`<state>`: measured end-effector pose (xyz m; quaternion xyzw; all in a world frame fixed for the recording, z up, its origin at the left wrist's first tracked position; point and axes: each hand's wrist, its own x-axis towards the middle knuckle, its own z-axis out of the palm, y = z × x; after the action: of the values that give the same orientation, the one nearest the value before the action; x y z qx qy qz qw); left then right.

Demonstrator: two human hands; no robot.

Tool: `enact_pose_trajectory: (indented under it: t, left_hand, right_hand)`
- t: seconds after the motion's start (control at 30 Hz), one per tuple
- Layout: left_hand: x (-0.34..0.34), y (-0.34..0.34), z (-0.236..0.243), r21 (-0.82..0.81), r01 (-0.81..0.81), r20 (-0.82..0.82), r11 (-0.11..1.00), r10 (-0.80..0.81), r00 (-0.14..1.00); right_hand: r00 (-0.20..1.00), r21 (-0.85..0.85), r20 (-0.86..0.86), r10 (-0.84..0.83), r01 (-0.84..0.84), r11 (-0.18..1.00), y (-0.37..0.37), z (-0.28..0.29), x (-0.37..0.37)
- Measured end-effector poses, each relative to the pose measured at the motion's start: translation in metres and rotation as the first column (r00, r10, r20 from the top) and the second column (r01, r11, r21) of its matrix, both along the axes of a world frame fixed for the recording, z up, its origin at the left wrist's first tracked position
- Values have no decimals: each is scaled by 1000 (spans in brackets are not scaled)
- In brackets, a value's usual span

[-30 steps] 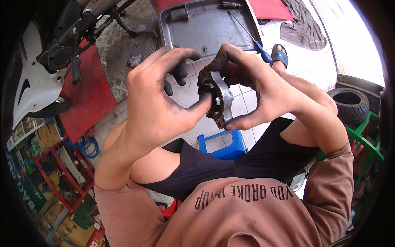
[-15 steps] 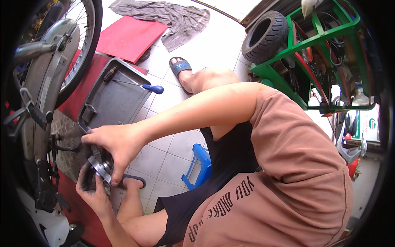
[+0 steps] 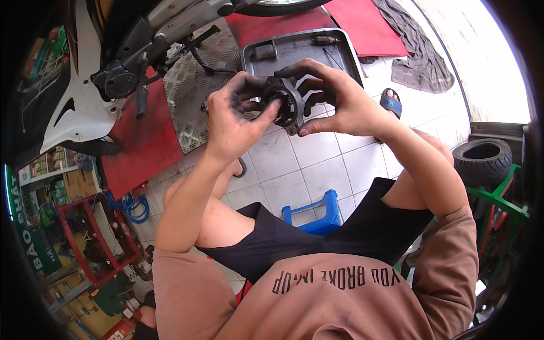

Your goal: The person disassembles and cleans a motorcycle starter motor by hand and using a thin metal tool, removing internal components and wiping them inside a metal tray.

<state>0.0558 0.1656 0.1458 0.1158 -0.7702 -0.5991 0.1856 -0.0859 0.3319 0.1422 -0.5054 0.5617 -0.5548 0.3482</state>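
Metal part [image 3: 296,107], edge-on earlier, now shows hollow.

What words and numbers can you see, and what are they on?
I won't copy words out, but here's where writing is:
Brown T-shirt: big dark letters, upside down.
Green sign at left: white letters, turned sideways.
Slide sandal: strap marking, too small to read.
Ring-shaped metal part: none I can make out.
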Motion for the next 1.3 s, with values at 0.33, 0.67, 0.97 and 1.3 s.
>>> enact_pose_trajectory:
  t: [0.33,0.67,0.97,1.3]
  left_hand:
    - [0,3,6,-109,-82,139,991,97,986]
    - [5,-1,11,572,-84,153,816,-5,988]
    - [-6,-2,-15,905,-174,230,389,-102,968]
    - [-4,-63,-13,903,-291,226,315,227,947]
  right_hand:
    - [934,30,354,38,-52,998,-5,-18,8]
    - [795,55,606,-35,2,998,-16,-11,5]
    - [930,128,345,-126,86,988,-15,-7,-4]
    - [674,283,-724,-147,485,827,11,-69,-115]
